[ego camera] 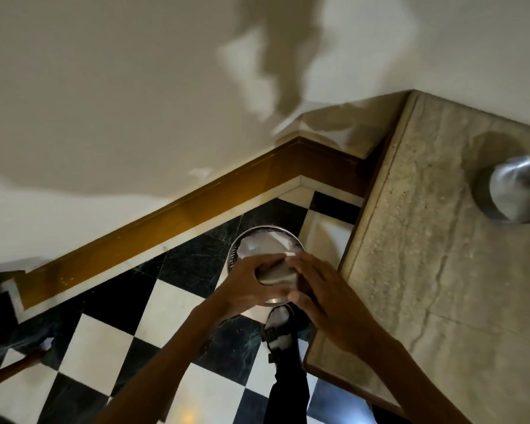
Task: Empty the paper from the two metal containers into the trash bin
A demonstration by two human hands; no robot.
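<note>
A round metal trash bin (237, 250) stands on the checkered floor beside the stone counter, with white paper (266, 243) lying inside it. Directly above the bin's near rim I hold a metal container (274, 275) tipped on its side. My left hand (245, 286) grips it from the left and my right hand (315, 289) from the right. What is inside this container is hidden by my fingers. A second metal container (516, 191) stands on the counter at the far right, blurred.
The stone counter (441, 255) fills the right side, its edge close to my right forearm. My foot in a sandal (279, 332) is just below the bin. A wall with brown skirting (166, 221) runs behind. Dark blurred objects (13, 353) sit at the lower left.
</note>
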